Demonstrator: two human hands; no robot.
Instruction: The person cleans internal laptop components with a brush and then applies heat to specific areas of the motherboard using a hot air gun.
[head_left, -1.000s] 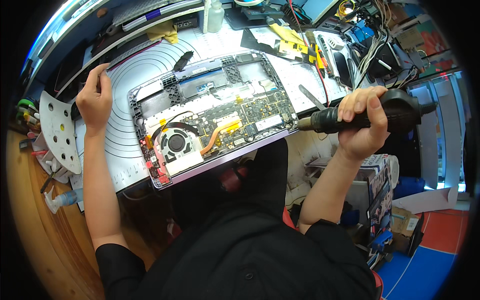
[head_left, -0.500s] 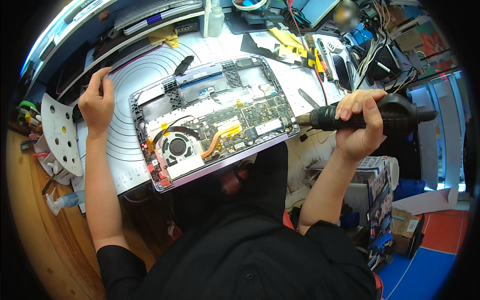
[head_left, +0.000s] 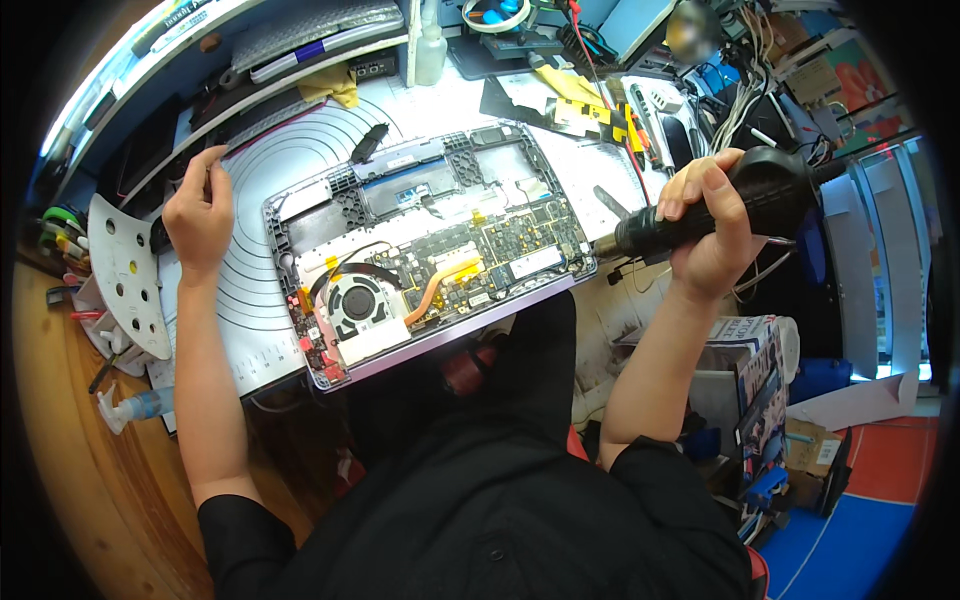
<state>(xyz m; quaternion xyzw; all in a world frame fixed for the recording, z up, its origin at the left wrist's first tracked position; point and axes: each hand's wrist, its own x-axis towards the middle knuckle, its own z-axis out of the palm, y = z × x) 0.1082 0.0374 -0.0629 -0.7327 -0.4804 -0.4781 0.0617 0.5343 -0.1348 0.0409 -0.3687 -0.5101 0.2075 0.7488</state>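
An open laptop chassis point(head_left: 460, 250) lies on the white mat point(head_left: 255, 170), exposing its circuit board, fan point(head_left: 358, 298) and copper heat pipe. My left hand point(head_left: 195, 220) hovers left of it with curled fingers; whether the fingertips hold something small is hidden. My right hand point(head_left: 710, 230) wraps around the handle of a black hot-air gun point(head_left: 775, 190), whose metal nozzle points left, very close to the chassis's right edge. A thin metal tool point(head_left: 610, 203) rests beside that edge.
Shelves point(head_left: 250, 100) run along the back left, beside a white holed holder point(head_left: 125, 270). A spray bottle point(head_left: 140, 405) stands lower left. Yellow-taped pieces point(head_left: 575, 110), bundled cables point(head_left: 750, 100) and tools crowd the back right. A cardboard box point(head_left: 815, 450) sits lower right.
The rear of the hot-air gun has tilted upward and my right hand has risen slightly with it. The whole view has shifted a little, while my left hand keeps its curled shape.
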